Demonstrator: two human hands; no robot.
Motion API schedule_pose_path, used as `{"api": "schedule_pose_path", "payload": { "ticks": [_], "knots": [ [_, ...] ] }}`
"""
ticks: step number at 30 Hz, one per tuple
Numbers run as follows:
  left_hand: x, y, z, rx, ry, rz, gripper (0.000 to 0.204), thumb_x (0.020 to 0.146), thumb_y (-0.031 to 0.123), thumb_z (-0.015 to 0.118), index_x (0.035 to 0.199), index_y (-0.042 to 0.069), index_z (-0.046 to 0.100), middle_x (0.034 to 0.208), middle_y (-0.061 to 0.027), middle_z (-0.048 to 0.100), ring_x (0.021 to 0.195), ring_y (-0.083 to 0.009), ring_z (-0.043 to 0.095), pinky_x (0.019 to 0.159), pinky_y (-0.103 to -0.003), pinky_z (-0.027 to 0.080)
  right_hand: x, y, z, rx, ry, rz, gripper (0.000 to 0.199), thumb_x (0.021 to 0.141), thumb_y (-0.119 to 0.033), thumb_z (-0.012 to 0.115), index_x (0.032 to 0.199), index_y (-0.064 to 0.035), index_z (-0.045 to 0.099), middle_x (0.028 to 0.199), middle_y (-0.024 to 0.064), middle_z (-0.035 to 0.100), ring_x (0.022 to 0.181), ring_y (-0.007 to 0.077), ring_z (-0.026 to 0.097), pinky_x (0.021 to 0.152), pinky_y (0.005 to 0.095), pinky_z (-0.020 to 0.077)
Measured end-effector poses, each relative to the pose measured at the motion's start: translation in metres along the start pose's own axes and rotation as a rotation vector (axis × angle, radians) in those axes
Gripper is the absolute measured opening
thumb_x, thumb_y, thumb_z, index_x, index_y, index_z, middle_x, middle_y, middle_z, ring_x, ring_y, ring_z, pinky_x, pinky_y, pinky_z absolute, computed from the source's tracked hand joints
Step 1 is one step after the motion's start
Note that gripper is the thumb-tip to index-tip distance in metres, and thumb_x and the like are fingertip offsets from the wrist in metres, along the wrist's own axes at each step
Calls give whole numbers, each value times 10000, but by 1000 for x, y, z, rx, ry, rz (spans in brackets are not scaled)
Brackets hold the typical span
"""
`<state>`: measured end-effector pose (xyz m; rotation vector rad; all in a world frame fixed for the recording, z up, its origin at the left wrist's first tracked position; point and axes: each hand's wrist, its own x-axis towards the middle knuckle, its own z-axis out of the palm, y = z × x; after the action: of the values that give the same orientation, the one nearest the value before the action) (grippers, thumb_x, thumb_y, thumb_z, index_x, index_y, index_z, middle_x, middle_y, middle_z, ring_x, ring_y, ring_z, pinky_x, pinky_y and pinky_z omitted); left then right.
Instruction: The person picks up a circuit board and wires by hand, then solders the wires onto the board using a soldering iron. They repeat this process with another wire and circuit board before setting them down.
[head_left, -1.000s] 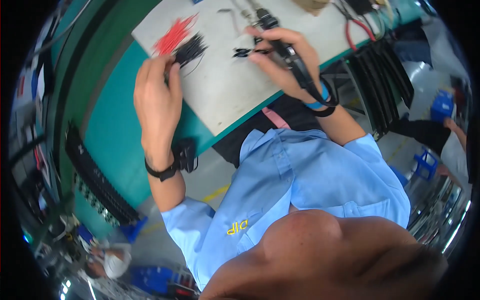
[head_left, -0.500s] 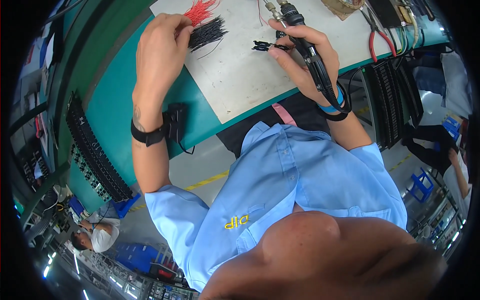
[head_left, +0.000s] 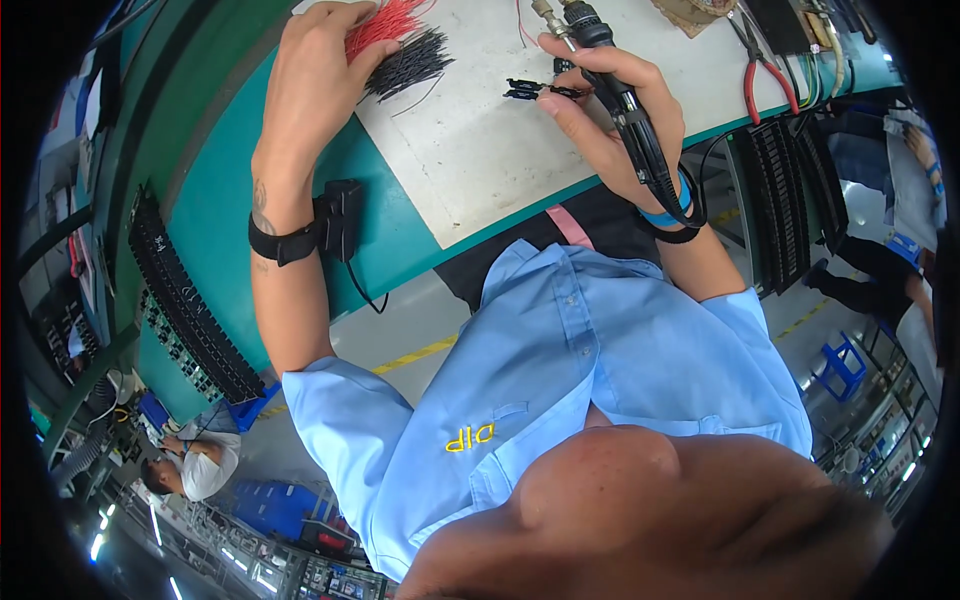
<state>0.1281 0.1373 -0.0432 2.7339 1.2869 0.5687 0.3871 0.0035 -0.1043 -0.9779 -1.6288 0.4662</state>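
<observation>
My left hand (head_left: 318, 85) rests over a bundle of red wires (head_left: 392, 22), thumb stretched apart from the fingers; its far fingertips are partly hidden. Below the red wires lies a bundle of short black wires (head_left: 412, 66), touched by the thumb, one strand sticking out toward me. In my right hand (head_left: 640, 125) is a black corded tool (head_left: 625, 110) that looks like a soldering iron, with a ribbed collar and a metal fitting beside it. Between thumb and fingers of that same hand, a small black slotted part (head_left: 525, 89) sticks out to the left.
A pale sheet (head_left: 455, 180) covers part of the green bench (head_left: 225, 170). Red-handled pliers (head_left: 765, 85) lie at the right, near cables. Black racks stand at the right edge (head_left: 775, 200) and left, the left one beside circuit boards (head_left: 180, 340). Other people sit farther off.
My left hand has shifted a little left and away from me, its thumb spreading from the fingers. The wire bundles have moved slightly with it. The right hand stays nearly still.
</observation>
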Motion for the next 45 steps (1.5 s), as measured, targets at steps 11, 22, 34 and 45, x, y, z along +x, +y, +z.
{"api": "schedule_pose_path", "payload": {
  "ticks": [11,22,34,45],
  "knots": [
    [7,-15,1,-81,-174,-61,293,943,197,730,1171,13,735,1069,-151,718,922,-300,690,841,-387,548,0,0,0,-16,11,-12,470,891,21,776,1277,-44,517,1269,236,703,895,156,733,779,279,587],
    [10,-19,-1,-75,-181,-42,266,956,167,704,1168,10,740,1076,-156,723,929,-320,698,834,-378,553,-1,0,0,-4,13,-7,471,886,23,780,1272,-50,522,1260,241,706,899,158,737,774,275,587],
    [10,-17,-6,79,-195,67,228,929,145,706,1113,20,755,1031,-166,732,896,-367,697,810,-405,559,-2,3,-1,-13,7,0,474,885,13,786,1275,-54,524,1256,233,710,916,157,738,792,270,589],
    [-2,-34,-16,155,-216,54,167,894,110,692,1023,21,750,948,-185,715,883,-383,683,777,-424,554,-4,3,2,4,10,19,474,888,-2,792,1277,-53,526,1266,226,708,935,154,737,792,265,584]
  ]
}}
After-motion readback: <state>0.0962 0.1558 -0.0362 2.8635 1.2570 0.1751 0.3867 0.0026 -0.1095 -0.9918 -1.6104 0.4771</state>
